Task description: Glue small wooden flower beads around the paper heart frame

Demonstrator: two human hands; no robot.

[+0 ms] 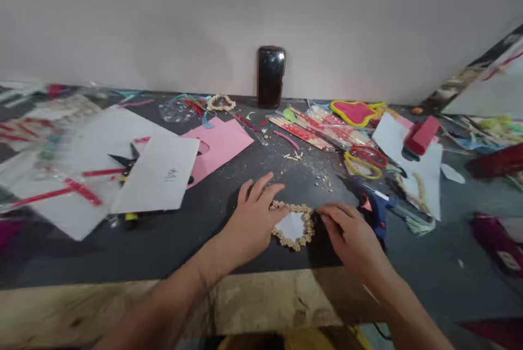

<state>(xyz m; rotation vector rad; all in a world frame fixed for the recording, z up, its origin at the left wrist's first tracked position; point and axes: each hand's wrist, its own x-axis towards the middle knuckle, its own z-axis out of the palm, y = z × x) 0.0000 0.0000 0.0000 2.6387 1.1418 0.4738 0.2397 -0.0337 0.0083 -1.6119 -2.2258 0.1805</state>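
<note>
A heart-shaped paper piece [291, 225], white in the middle and edged with small beige knobbly bits, lies flat near the table's front edge. My left hand [255, 219] rests at its left side with fingers spread, the thumb lying over the upper rim. At the upper right rim, the fingertips of my right hand [351, 230] are pinched together; anything between them is too small to make out. Just right of that hand lies a dark blue glue gun [376, 211], partly hidden.
Loose beige bits [293, 156] lie beyond the heart. Scissors with yellow and red handles [363, 164] are at right, near a red stapler-like object [421, 136]. White sheets [159, 175] and pink paper [223, 145] spread leftward. A phone [271, 77] leans on the wall.
</note>
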